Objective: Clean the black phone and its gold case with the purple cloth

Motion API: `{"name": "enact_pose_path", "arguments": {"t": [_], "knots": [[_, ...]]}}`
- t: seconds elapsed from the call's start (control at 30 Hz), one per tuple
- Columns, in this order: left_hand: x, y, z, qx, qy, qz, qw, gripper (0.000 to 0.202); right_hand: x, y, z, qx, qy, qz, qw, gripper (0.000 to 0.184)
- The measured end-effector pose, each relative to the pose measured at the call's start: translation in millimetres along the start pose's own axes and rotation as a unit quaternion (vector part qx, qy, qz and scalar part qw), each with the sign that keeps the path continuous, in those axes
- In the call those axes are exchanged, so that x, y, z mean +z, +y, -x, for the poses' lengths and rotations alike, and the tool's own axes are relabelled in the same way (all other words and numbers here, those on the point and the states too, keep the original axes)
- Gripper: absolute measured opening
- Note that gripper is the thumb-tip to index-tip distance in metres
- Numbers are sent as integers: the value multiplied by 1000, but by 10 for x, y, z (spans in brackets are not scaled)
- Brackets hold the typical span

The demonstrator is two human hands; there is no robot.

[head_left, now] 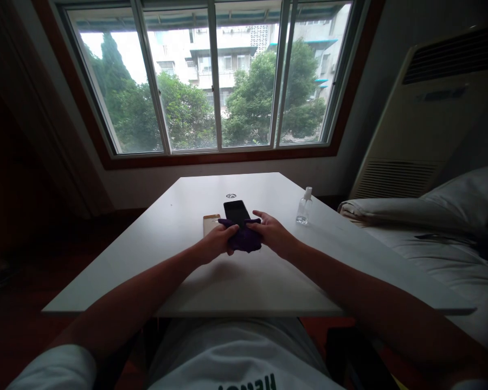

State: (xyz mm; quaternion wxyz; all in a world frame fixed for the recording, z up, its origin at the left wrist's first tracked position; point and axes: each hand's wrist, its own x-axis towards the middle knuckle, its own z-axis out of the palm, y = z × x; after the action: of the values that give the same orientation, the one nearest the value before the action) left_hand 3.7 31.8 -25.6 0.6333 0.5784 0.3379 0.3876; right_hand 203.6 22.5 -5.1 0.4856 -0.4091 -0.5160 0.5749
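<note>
Between my two hands is a black smartphone (pixel 236 211), its dark screen facing up and its far end tilted away from me. A purple cloth (pixel 246 241) wraps around its near end. My left hand (pixel 217 242) grips the phone's left side through the cloth, thumb on top. On the right side, my right hand (pixel 271 233) pinches cloth and phone with the thumb, while its index finger sticks out. Just beyond my left hand a gold-and-white phone-like slab (pixel 211 219) lies on the table, partly hidden by that hand.
The white table (pixel 146 260) narrows toward the window. A clear spray bottle (pixel 304 208) stands at its right side. A small dark printed mark (pixel 231 196) shows near the far edge. To the right are a bed (pixel 410 244) and a floor-standing air conditioner (pixel 423 119).
</note>
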Motion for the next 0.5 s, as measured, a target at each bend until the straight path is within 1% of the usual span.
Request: {"name": "enact_pose_path", "arguments": {"t": [0.07,0.13,0.27,0.37,0.5], "knots": [[-4,7,19,-13,-32,11,999,47,-19,10,-13,12,4,-7,1000,84],[2,30,49,-11,-57,20,998,54,-21,6,-12,21,8,-9,1000,82],[30,83,102,-6,-75,17,997,61,-27,12,-18,24,2,-13,1000,82],[45,82,102,-7,-58,23,998,59,-55,47,-48,24,-4,-11,1000,86],[46,20,55,-19,2,21,1000,51,-64,64,-44,22,-21,2,1000,96]]}}
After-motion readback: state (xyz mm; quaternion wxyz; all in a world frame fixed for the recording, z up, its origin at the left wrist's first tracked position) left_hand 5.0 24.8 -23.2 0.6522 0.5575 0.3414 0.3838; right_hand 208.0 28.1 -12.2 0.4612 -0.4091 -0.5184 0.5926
